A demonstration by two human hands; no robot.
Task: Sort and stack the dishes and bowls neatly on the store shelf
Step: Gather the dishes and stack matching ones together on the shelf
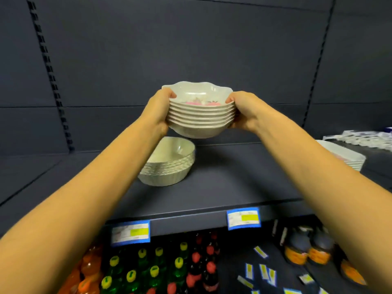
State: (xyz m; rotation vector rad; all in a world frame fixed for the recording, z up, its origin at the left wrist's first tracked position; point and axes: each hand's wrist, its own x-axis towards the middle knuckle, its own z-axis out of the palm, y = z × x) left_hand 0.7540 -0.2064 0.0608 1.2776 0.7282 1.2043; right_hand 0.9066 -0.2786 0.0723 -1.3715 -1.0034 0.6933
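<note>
Both bare forearms (74,209) fill the near edge of my view, reaching up and forward from the lower corners. Beneath them I see a lower level of glossy soft-drink bottles (148,266), orange and green with yellow and red caps, and squat dark jars (305,247) to the right. Two blue-bordered price tags (130,232) sit on the front lip of the dark matte shelf (233,177). Above that shelf, clear of its surface, I hold a nested stack of bowls (200,117): cream-white and smooth, with wavy scalloped rims and a pink floral print inside the top one. My left hand (158,112) grips its left side, thumb hooked over the top rim, the fingers hidden behind the stack; my right hand (244,112) grips the opposite side the same way. Below and slightly left, a second stack of bowls (169,164) rests on the shelf, with fluted, ribbed walls, partly covered by my left wrist. At the far right lies a blurred pile of white rectangular trays (345,158). Behind everything stands the flat dark back panel (191,49) with a slotted upright.
</note>
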